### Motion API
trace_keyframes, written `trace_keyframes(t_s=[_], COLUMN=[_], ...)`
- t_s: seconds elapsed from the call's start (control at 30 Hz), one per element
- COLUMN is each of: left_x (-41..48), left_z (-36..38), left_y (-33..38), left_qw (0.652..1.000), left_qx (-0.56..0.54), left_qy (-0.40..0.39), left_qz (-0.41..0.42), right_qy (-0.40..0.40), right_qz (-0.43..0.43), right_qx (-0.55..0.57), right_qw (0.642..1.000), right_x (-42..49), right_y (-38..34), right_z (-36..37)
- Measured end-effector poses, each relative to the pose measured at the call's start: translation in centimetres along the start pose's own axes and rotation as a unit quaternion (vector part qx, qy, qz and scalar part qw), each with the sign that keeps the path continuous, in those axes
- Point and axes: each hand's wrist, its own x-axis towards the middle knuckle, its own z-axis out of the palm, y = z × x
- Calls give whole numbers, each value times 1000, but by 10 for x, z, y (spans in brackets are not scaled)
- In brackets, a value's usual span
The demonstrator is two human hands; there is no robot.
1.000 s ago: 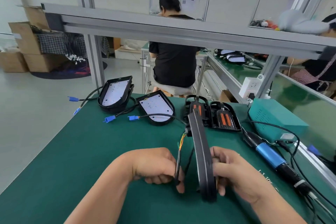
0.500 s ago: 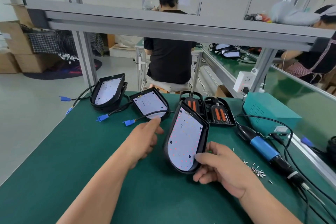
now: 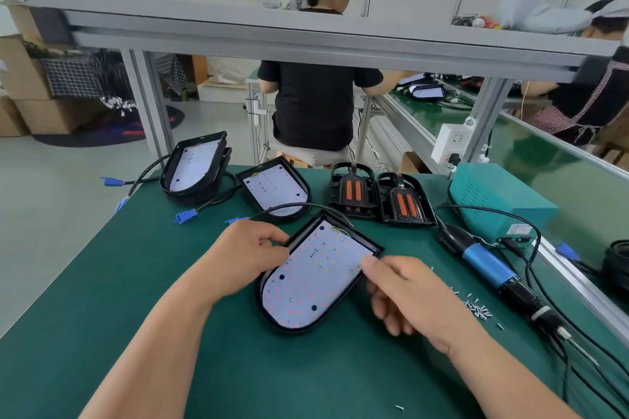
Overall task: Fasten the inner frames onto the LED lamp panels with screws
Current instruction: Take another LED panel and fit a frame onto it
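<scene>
An LED lamp panel (image 3: pixel 316 275), a white board in a black D-shaped shell, lies face up on the green mat (image 3: pixel 102 299). My left hand (image 3: pixel 248 255) grips its upper left rim with curled fingers. My right hand (image 3: pixel 405 292) is at the right rim: the thumb tip touches the edge and the fingers hang loosely curled beside it, blurred. Loose screws (image 3: pixel 478 308) lie to the right. Beyond them lies a blue electric screwdriver (image 3: pixel 486 265).
At the back of the mat stand another panel (image 3: pixel 272 190), a stack of panels (image 3: pixel 194 167) with blue-plugged cables, and two black housings (image 3: pixel 381 201) with orange cells. A teal power box (image 3: pixel 493 201) sits back right. A person works at the bench behind.
The panel went from standing on edge between both hands to lying flat, face up. My left hand moved onto its left rim. My right hand shifted from its lower edge to its right rim.
</scene>
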Motion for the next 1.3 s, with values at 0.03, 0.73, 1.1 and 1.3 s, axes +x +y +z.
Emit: trace_keyframes(t_s=[0.03, 0.73, 1.1, 1.3], left_x=[0, -4, -4, -2], left_z=[-1, 30, 34, 33], left_y=[-1, 11, 12, 6], left_qw=[1000, 997, 993, 989], left_qx=[1, -2, -76, -126], left_qy=[-8, -69, -71, -66], left_qz=[1, 19, 48, 36], right_qy=[33, 122, 258, 278], right_qz=[-3, -117, -90, -53], right_qx=[-21, -229, -219, -320], right_qw=[999, 959, 937, 904], right_x=[1, 34, 38, 63], right_y=[-1, 19, 13, 0], right_z=[-5, -27, -50, -64])
